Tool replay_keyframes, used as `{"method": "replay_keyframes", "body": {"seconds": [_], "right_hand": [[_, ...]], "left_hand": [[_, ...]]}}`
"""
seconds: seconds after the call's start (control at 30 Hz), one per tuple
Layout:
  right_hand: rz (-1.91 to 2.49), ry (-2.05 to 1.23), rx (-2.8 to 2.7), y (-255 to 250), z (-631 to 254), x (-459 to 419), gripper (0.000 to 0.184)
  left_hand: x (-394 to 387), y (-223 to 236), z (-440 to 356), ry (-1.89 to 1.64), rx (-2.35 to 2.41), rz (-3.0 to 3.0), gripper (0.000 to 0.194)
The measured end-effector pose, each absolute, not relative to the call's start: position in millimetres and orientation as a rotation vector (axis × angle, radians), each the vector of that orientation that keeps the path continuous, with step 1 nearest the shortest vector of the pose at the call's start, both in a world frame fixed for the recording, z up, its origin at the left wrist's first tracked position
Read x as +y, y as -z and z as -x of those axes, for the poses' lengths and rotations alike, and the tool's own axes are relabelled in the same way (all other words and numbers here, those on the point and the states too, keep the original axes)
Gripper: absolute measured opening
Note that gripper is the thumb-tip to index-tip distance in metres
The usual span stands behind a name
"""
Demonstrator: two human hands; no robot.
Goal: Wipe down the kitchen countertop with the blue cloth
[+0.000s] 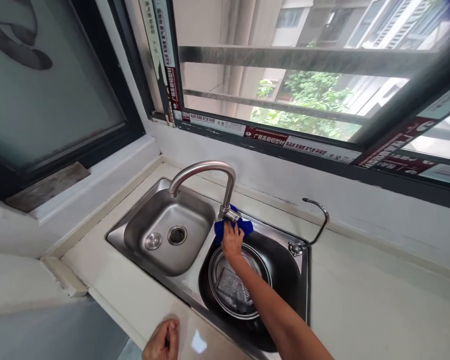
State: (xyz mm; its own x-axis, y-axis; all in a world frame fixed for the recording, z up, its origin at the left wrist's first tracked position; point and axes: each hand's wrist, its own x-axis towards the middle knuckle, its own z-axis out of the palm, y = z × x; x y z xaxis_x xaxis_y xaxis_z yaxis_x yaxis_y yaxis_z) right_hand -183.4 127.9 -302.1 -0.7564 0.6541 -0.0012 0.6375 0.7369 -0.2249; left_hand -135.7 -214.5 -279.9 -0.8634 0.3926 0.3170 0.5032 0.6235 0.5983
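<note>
My right hand (232, 240) reaches across the right basin and presses a blue cloth (243, 227) against the sink deck at the foot of the curved steel tap (206, 172). Its fingers lie closed over the cloth. My left hand (162, 341) rests on the counter's front edge at the bottom of the view, fingers curled in, with nothing visible in them. Under my right forearm a round steel strainer basket (235, 287) with a mesh piece inside sits within a black pan (285, 272) in the right basin.
The left basin (165, 235) of the double steel sink holds only its drain and a small overflow cap. A thin second tap (315, 225) stands at the sink's right back corner. White counter (363, 300) extends right; a window with bars runs behind.
</note>
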Motion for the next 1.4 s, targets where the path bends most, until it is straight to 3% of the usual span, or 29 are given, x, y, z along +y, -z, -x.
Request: {"method": "replay_keyframes", "body": {"seconds": [0.3, 0.7, 0.87, 1.13, 1.27, 1.4], "right_hand": [[0.689, -0.571, -3.004, 299.9, 173.3, 42.2, 0.065], [0.194, -0.757, -3.193, 269.2, 108.8, -27.3, 0.057], [0.268, -0.691, -3.257, 254.3, 69.3, -27.1, 0.057], [0.633, -0.543, -3.274, 233.1, -38.9, 4.1, 0.034], [0.78, -0.513, -3.205, 224.4, -114.8, 5.4, 0.037], [0.664, -0.509, -3.157, 226.1, -169.2, -5.1, 0.037]], "left_hand": [[-207.0, 260.4, 133.9, 1.028, -2.653, 0.797, 0.03], [-208.0, 273.4, 133.9, 1.001, -2.763, 0.692, 0.03], [-208.7, 270.4, 136.3, 1.023, -2.821, 0.624, 0.027], [-202.0, 264.9, 147.1, 1.0, -3.008, 0.5, 0.026], [-200.6, 261.6, 148.3, 0.991, -3.019, 0.462, 0.029], [-200.9, 267.6, 149.5, 0.993, -2.979, 0.483, 0.03]]}}
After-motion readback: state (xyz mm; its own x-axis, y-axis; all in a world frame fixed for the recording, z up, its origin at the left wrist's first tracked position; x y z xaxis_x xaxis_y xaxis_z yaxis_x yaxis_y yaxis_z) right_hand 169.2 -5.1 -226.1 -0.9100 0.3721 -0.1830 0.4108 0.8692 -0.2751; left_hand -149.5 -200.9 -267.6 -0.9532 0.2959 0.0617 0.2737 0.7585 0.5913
